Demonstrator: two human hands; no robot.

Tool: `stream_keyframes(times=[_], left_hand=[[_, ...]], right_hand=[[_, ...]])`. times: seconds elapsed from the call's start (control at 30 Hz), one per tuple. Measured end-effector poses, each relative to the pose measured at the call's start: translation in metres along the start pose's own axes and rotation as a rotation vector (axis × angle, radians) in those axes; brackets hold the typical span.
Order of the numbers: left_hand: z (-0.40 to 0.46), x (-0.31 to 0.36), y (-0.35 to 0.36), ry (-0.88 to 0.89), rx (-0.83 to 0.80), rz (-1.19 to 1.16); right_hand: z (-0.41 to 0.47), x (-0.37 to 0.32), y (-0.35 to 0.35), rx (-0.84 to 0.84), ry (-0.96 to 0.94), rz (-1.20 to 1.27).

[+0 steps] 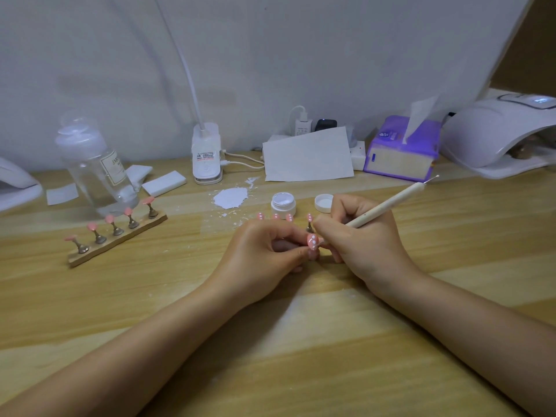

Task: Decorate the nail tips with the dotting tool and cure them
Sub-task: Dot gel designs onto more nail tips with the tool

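Two bare hands meet at the middle of the wooden table (301,371): the left hand (264,254) pinches a pink nail tip (313,240) between thumb and curled fingers, its face already carrying white dots, while the right hand (358,236) grips the cream dotting tool (388,204) like a pen, its working end down by the nail and its spare metal ball pointing up to the right. Just behind the hands more dotted pink tips (275,216) stand in a row, near an open jar of white gel (282,203) and its lid (324,203). To the left, a wooden stand (117,239) carries five plain pink tips. The white curing lamp (496,136) sits at the far right, beside a purple tissue pack (400,152).
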State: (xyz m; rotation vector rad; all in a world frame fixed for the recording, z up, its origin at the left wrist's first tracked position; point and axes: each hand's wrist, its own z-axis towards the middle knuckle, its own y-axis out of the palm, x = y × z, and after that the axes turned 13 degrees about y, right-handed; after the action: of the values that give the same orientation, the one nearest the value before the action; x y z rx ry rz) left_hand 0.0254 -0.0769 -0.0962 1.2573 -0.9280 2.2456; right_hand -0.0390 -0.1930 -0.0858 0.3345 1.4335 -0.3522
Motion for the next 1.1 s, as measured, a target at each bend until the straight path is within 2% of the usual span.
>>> stream_keyframes(times=[0.3,0.53,0.8,1.1], left_hand=[[0.0,0.001,0.0,-0.001,0.009,-0.014],[0.0,0.001,0.0,-0.076,0.026,-0.038],[-0.001,0.008,-0.001,-0.074,0.069,-0.186],[-0.001,0.008,-0.001,-0.053,0.061,-0.188]], right_hand=[[-0.001,-0.001,0.0,0.016,0.012,0.019],[0.005,0.001,-0.002,0.121,0.012,0.195],[0.005,0.004,-0.008,-0.059,-0.008,0.128],[0.007,0.007,-0.008,0.01,-0.023,0.071]])
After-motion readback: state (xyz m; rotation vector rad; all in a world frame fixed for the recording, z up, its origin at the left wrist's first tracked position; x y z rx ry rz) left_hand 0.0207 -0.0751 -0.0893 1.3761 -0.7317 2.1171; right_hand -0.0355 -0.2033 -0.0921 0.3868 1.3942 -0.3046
